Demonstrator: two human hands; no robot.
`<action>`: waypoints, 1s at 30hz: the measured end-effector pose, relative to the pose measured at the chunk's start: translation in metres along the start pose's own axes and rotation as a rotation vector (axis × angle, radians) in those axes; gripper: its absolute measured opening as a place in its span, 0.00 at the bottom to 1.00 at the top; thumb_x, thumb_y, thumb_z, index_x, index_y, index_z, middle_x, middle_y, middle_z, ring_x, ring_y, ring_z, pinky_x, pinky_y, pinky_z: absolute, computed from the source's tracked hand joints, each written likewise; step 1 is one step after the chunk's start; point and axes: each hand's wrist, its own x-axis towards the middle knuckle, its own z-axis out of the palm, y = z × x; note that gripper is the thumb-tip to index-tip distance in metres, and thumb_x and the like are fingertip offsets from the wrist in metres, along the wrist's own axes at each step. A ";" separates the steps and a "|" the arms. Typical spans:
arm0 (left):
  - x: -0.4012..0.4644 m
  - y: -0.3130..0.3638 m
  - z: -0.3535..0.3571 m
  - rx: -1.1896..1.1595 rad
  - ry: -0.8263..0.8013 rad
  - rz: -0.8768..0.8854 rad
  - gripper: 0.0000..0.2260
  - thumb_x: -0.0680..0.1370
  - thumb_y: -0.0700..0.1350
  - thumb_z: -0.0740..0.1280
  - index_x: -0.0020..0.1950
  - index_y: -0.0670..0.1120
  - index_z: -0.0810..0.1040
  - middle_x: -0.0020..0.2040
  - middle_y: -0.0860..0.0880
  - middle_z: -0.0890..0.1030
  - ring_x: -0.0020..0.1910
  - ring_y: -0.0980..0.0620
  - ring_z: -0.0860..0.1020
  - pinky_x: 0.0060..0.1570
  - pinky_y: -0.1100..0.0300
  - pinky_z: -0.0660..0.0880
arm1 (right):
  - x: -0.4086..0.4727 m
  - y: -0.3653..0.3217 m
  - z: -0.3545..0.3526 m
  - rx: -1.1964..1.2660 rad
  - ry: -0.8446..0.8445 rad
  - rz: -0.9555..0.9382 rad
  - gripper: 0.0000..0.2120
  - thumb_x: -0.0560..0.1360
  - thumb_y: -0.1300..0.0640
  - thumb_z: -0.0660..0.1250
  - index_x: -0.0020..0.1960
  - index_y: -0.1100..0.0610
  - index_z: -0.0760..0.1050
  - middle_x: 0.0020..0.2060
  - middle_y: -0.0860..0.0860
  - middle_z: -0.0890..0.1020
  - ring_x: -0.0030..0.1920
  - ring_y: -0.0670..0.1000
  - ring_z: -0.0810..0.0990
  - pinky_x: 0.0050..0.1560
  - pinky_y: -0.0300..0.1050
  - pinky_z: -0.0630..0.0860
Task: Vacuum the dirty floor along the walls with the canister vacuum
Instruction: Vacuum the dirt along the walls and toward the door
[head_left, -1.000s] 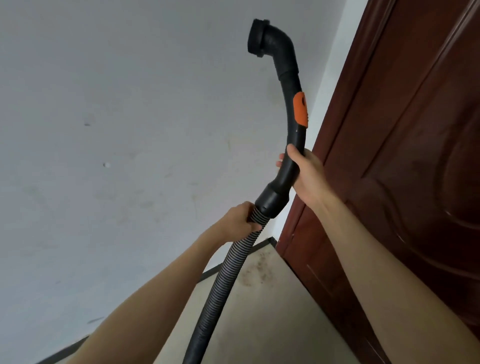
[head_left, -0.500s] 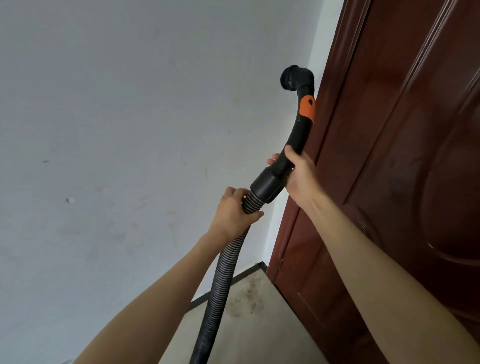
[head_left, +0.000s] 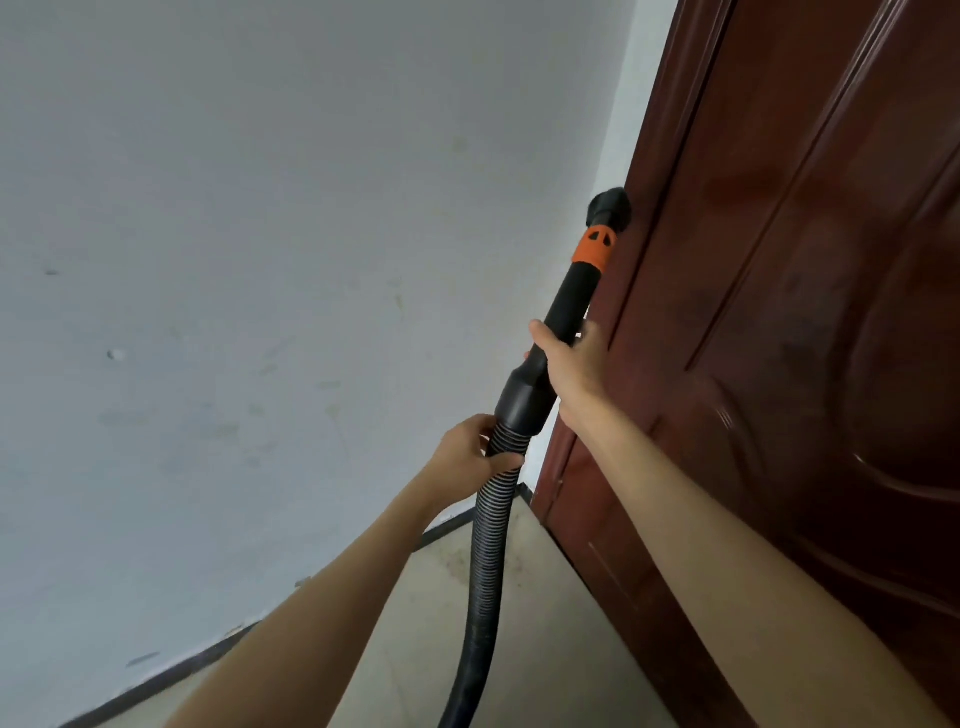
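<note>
A black curved vacuum handle tube (head_left: 571, 296) with an orange slider (head_left: 595, 252) points up and away from me, its open end (head_left: 609, 207) near the door's edge. My right hand (head_left: 574, 366) grips the tube just above its wide collar (head_left: 522, 402). My left hand (head_left: 475, 449) grips the ribbed grey hose (head_left: 488, 545) right below the collar. The hose hangs down to the bottom of the view. No floor nozzle is fitted, and the canister is out of sight.
A white scuffed wall (head_left: 260, 260) fills the left, with a dark skirting strip (head_left: 171, 675) at its foot. A dark red wooden door (head_left: 805, 338) stands on the right. Beige floor (head_left: 431, 613) with a dirty patch (head_left: 457, 561) lies in the corner.
The handle tube has swung down and to the right towards the door, its open end turning away from me. Both hands keep their holds.
</note>
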 end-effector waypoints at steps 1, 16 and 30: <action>-0.003 -0.008 0.010 -0.030 0.016 -0.034 0.20 0.73 0.43 0.72 0.64 0.43 0.72 0.52 0.51 0.77 0.47 0.56 0.75 0.42 0.70 0.69 | -0.002 0.011 -0.002 -0.035 0.010 0.008 0.16 0.74 0.53 0.72 0.56 0.54 0.69 0.50 0.53 0.81 0.50 0.58 0.83 0.56 0.58 0.79; 0.011 -0.184 0.045 -0.430 0.206 -0.461 0.15 0.83 0.44 0.56 0.66 0.40 0.72 0.55 0.46 0.78 0.53 0.50 0.77 0.54 0.57 0.74 | -0.033 0.243 0.021 -0.637 -0.278 -0.085 0.18 0.77 0.61 0.67 0.64 0.62 0.66 0.49 0.56 0.75 0.46 0.56 0.77 0.45 0.49 0.75; 0.092 -0.396 0.165 -0.623 0.253 -0.714 0.17 0.80 0.52 0.60 0.61 0.40 0.67 0.52 0.44 0.76 0.57 0.42 0.77 0.62 0.46 0.73 | -0.039 0.496 0.015 -1.069 -0.815 -0.134 0.21 0.78 0.47 0.66 0.63 0.58 0.68 0.50 0.53 0.77 0.47 0.56 0.79 0.41 0.45 0.71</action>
